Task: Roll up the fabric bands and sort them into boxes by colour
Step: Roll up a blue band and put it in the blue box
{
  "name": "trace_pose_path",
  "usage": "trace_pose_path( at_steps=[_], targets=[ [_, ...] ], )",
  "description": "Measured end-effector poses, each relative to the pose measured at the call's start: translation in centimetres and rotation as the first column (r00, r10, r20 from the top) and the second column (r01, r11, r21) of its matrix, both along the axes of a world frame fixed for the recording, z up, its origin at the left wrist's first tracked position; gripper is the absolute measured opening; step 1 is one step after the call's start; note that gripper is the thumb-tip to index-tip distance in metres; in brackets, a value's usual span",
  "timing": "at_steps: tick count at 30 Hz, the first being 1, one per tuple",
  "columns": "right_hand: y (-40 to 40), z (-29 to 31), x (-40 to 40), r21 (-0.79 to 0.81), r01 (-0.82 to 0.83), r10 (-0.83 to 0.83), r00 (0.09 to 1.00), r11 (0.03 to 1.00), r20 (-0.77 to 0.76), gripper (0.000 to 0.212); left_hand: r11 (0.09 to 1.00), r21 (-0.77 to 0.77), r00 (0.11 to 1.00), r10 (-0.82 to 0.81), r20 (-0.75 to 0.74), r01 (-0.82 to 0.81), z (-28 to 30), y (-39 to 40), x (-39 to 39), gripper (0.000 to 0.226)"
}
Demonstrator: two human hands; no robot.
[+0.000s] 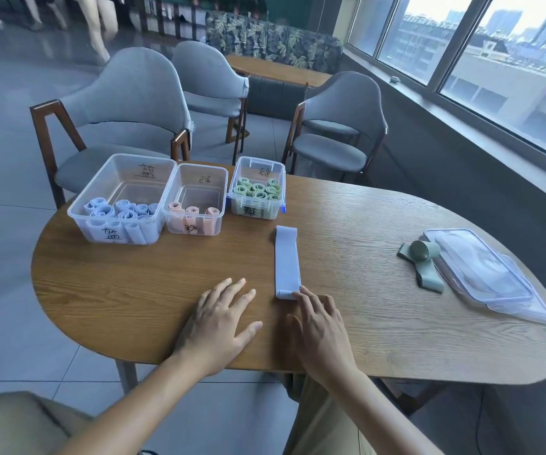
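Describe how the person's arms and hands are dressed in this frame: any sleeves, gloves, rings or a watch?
Both forearms are bare as far as the bottom edge of the picture; no sleeve shows. The left hand and the right hand wear no gloves, and no ring, watch or wristband is visible. Below the table edge, light khaki trousers cover the lap.

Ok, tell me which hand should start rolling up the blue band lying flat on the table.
Right. The right hand already has its fingertips on the near end of the blue band, where a small fold has begun. The left hand lies flat on the table, beside the band, not touching it.
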State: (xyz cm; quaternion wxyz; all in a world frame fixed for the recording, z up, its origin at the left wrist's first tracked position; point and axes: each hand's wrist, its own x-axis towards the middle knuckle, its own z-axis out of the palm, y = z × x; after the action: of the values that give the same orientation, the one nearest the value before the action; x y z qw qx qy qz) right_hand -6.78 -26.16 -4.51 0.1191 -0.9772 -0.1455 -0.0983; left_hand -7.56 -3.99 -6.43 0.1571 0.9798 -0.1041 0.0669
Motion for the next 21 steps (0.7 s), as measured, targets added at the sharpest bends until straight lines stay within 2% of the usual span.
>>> trace_pose_path(
  at_steps=[8, 17, 21],
  targets=[
    [0.1, 0.4, 1.3, 0.015, -0.014, 0.014, 1.0, 1.0, 0.011, 0.039, 1.0, 0.002, 1.0, 0.001, 0.0, -0.001, 0.0, 0.0, 0.0, 0.071],
    [0.2, 0.4, 2.5, -0.01, -0.01, 0.01, 1.0, 1.0, 0.013, 0.048, 1.0, 0.002, 1.0, 0.004, 0.002, -0.004, 0.0, 0.0, 0.0, 0.069],
    [0.1, 0.6, 3.2, -0.016, -0.03, 0.03, 1.0, 0.999, -0.011, 0.042, 1.0, 0.004, 1.0, 0.002, 0.005, -0.002, 0.0, 0.0, -0.1, 0.069]
  ],
)
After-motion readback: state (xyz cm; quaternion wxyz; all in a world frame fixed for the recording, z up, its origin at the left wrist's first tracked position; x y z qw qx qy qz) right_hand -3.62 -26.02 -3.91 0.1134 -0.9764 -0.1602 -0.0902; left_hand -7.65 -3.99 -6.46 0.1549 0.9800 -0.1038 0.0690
